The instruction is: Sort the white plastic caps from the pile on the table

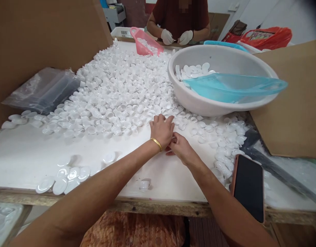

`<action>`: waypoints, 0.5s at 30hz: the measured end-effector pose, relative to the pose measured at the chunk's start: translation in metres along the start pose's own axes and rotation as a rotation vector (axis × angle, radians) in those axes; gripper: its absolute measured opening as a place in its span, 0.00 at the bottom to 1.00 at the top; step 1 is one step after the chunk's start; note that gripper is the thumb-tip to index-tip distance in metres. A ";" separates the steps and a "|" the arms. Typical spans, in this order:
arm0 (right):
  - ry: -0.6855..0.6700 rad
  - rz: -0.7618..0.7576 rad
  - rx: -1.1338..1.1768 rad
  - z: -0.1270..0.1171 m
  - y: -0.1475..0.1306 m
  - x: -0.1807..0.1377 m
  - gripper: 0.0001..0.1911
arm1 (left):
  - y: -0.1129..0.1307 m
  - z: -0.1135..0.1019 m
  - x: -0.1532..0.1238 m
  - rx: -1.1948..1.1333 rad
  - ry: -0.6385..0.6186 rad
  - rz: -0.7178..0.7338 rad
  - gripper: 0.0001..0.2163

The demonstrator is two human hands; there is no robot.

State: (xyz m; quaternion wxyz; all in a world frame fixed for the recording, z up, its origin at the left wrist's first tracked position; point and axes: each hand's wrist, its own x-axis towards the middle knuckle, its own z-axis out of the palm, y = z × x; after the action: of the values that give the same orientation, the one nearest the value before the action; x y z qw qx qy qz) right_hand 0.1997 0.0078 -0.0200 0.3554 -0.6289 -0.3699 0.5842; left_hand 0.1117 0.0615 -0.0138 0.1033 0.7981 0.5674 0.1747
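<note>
My left hand [161,131], with a gold bracelet [156,144] at its wrist, reaches palm down to the near edge of a pile of small white cups [122,92]. Its fingers are apart and bent down; the tips are hidden. Close under its wrist side, my right hand [181,148] has its fingers curled together. A pale edge shows by those fingers, too small to name. Near the table's front edge stands a single small white cup [144,184]. Small white saucers [60,185] lie in a group to the left, partly behind my left forearm.
A large white basin [217,106] holds white pieces and a blue scoop [225,85]. A pink scoop [145,44] lies at the back. A phone [248,188] rests at front right, a plastic-wrapped bundle [45,89] at left. Across the table, a person's gloved hands [167,36] are busy.
</note>
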 end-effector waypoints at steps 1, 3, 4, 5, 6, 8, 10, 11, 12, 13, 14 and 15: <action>0.002 -0.005 -0.009 -0.002 0.001 -0.002 0.08 | 0.002 0.004 0.003 0.028 -0.004 0.022 0.17; 0.014 -0.032 -0.053 -0.009 0.003 -0.005 0.10 | 0.003 0.011 0.007 0.086 -0.009 0.072 0.18; 0.024 -0.051 -0.094 -0.012 0.004 -0.008 0.11 | 0.003 0.014 0.008 0.111 -0.011 0.096 0.19; 0.035 -0.077 -0.149 -0.015 0.006 -0.010 0.13 | 0.002 0.016 0.008 0.131 -0.015 0.115 0.20; 0.050 -0.108 -0.217 -0.018 0.008 -0.013 0.15 | 0.001 0.018 0.008 0.147 -0.021 0.127 0.21; 0.095 -0.178 -0.374 -0.021 0.010 -0.020 0.18 | 0.000 0.023 0.009 0.163 -0.043 0.135 0.22; 0.134 -0.236 -0.509 -0.022 0.011 -0.027 0.20 | -0.002 0.027 0.009 0.165 -0.077 0.146 0.23; 0.146 -0.253 -0.551 -0.022 0.010 -0.030 0.21 | -0.003 0.029 0.010 0.164 -0.094 0.156 0.23; 0.157 -0.264 -0.574 -0.021 0.009 -0.033 0.22 | -0.003 0.030 0.010 0.163 -0.111 0.166 0.23; 0.169 -0.275 -0.584 -0.020 0.007 -0.035 0.24 | -0.003 0.031 0.010 0.165 -0.124 0.172 0.23; 0.187 -0.288 -0.585 -0.019 0.004 -0.036 0.26 | -0.003 0.031 0.010 0.170 -0.133 0.175 0.23; 0.211 -0.306 -0.582 -0.018 0.001 -0.037 0.28 | -0.003 0.030 0.009 0.177 -0.138 0.175 0.23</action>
State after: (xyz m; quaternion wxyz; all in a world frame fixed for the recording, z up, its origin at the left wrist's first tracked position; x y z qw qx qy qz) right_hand 0.2164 -0.0254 -0.0018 0.2808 -0.6981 -0.5725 0.3256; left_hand 0.1237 0.0723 -0.0410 0.0557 0.8605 0.5005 0.0773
